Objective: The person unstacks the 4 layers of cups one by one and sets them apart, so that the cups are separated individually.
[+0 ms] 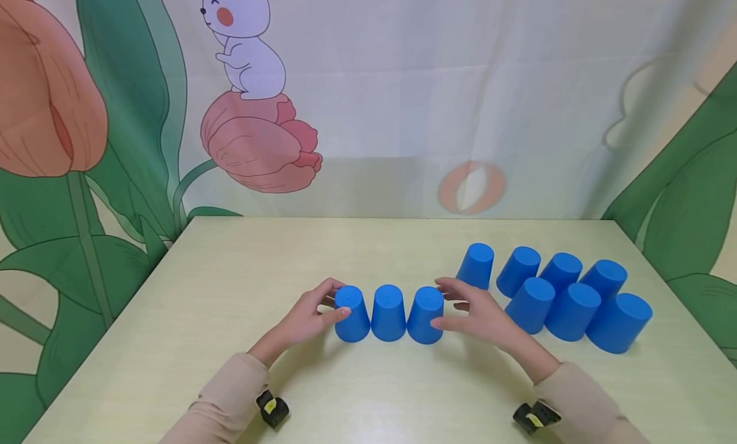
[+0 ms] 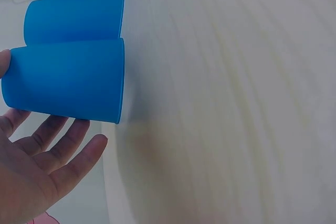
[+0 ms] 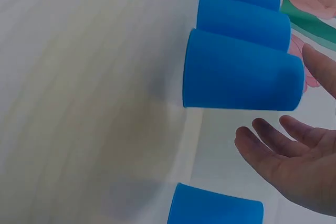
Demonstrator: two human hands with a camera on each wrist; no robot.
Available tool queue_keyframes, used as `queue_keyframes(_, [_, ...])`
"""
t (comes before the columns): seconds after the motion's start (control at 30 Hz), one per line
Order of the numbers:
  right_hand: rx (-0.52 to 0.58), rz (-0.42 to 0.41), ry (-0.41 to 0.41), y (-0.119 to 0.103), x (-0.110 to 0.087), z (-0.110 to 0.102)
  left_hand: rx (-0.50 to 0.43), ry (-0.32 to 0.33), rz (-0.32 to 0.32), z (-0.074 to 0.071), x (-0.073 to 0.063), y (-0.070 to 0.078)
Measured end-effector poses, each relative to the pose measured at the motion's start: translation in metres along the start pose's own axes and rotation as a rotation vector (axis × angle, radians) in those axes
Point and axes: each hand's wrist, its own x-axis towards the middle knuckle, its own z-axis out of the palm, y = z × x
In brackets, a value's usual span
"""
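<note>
Three upside-down blue cups stand side by side in a row: a left cup [image 1: 352, 316], a middle cup [image 1: 388, 315] and a right cup [image 1: 425, 317]. My left hand [image 1: 313, 316] is at the left cup, its thumb by the near upper side. In the left wrist view, the extended fingers [image 2: 84, 156] spread along that cup's outer side, fingertips right at its wall. On the other end, my right hand [image 1: 475, 313] spreads around the right cup, thumb in front and fingers behind. The right wrist view shows a gap between its fingertips [image 3: 244, 134] and that cup.
Several more upside-down blue cups stand on the right of the table, including a back one [image 1: 476, 265] behind my right hand and a large-looking near one [image 1: 620, 322]. A printed curtain [image 1: 374, 111] hangs behind the pale wooden table [image 1: 144, 367].
</note>
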Motion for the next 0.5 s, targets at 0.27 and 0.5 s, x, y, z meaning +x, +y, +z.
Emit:
queue_keyframes(0.27, [-0.015, 0.007, -0.019, -0.001, 0.005, 0.008, 0.001, -0.009, 0.001, -0.007, -0.01, 0.034])
queue_keyframes(0.5, [-0.016, -0.003, -0.003, -0.001, 0.006, 0.01, 0.003, -0.006, -0.006, -0.007, -0.013, 0.039])
